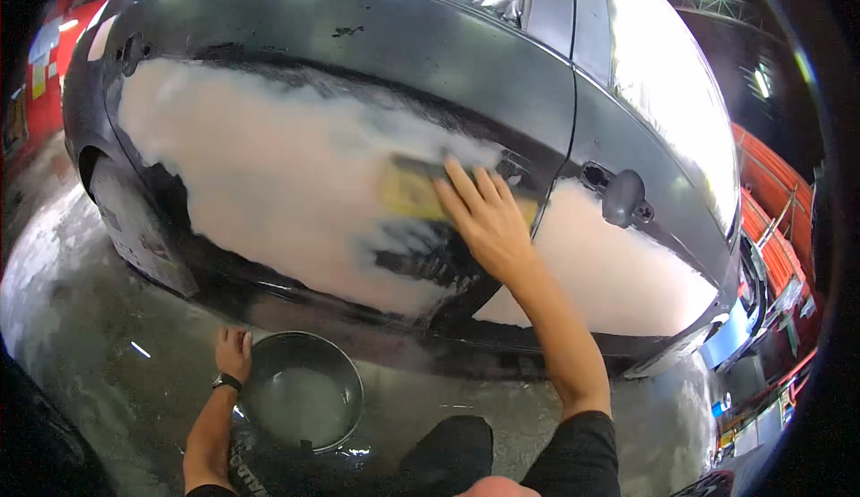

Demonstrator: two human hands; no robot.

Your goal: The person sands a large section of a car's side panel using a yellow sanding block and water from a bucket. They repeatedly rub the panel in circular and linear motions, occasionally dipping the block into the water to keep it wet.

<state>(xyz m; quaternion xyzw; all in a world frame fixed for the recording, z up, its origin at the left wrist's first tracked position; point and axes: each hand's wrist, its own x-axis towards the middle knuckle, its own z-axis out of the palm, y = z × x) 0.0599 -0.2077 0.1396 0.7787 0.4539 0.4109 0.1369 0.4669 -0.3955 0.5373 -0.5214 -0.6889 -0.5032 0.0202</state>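
Note:
A dark car (376,40) fills the upper view, its side doors covered in white foam (269,175). My right hand (484,219) presses flat on a yellow sponge (412,191) against the rear door, with a wiped dark streak just below it. My left hand (233,352), with a black wristwatch, grips the rim of a round metal bucket (305,394) holding soapy water on the floor in front of me.
A black door handle (624,197) sticks out on the front door to the right. The concrete floor (81,318) is wet and foamy. Orange hoses or racks (770,219) and equipment stand at the far right. My knee (448,452) is low in view.

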